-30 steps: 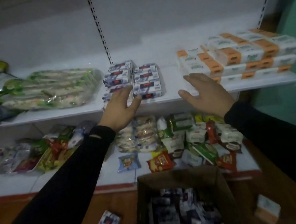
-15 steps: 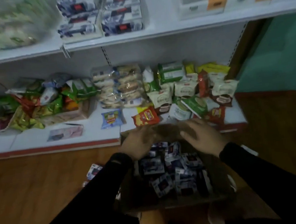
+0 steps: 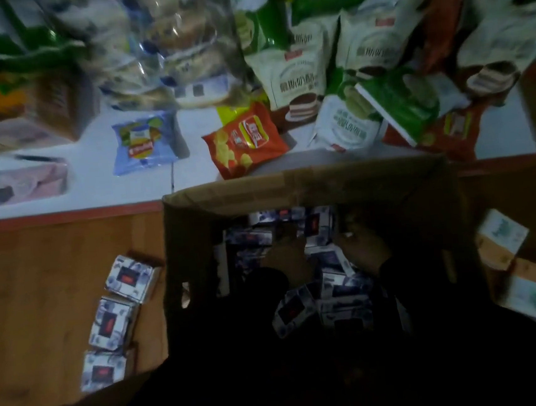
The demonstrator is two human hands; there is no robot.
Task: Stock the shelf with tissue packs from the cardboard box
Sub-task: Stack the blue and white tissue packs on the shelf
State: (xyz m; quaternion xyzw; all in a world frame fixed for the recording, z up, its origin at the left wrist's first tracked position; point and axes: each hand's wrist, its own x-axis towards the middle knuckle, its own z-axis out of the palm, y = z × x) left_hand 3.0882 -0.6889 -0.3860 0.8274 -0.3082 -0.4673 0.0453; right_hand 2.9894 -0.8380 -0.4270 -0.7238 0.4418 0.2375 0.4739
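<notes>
Nearest to us, our two black sleeves (image 3: 274,349) run down into the open brown cardboard box (image 3: 307,186) on the wooden floor (image 3: 54,272). Inside it our left hand (image 3: 286,256) and right hand (image 3: 364,249) rest side by side on the heap of small blue-and-white tissue packs with dark red labels (image 3: 295,311); the box is too dark for us to tell whether the fingers are curled, spread or gripping a pack. At nine o'clock of the box, three more blue-and-white packs (image 3: 110,326) lie in a row on the floor; at three o'clock sit orange-and-white tissue packs (image 3: 499,239). Farther off, at twelve o'clock, the white bottom shelf (image 3: 95,186) carries an orange crisp bag (image 3: 244,139), a pale blue snack bag (image 3: 143,142) and cream cake pouches (image 3: 297,79).
</notes>
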